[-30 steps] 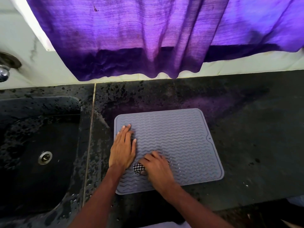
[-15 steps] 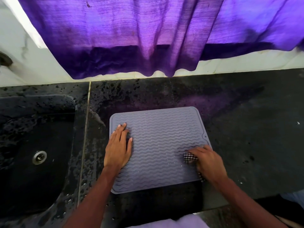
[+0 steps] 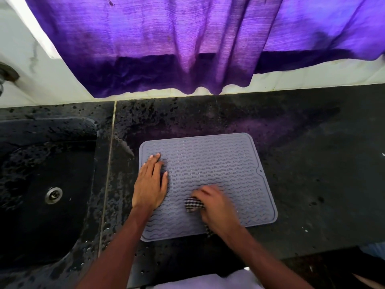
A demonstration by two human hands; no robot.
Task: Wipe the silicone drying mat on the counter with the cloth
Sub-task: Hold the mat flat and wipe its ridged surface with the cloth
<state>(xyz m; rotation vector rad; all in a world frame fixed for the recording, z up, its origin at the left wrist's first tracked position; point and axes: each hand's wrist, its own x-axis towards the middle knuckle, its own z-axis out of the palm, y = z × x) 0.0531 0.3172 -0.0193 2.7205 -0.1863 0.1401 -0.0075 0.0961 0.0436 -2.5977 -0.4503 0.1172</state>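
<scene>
Speckled counter [image 3: 312,163]: left hand [image 3: 150,184] flat on wavy mat [image 3: 218,159] (grey silicone), right hand [image 3: 218,207] clutches checkered cloth [image 3: 192,204].

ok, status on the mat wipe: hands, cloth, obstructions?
Left hand flat on left side of drying mat. Right hand grips checked cloth, pressed on the mat's near half, blurred. Nothing else on the mat.

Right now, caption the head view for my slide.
Left hand flat on the grey mat; right hand grips a checked cloth on it.
</scene>
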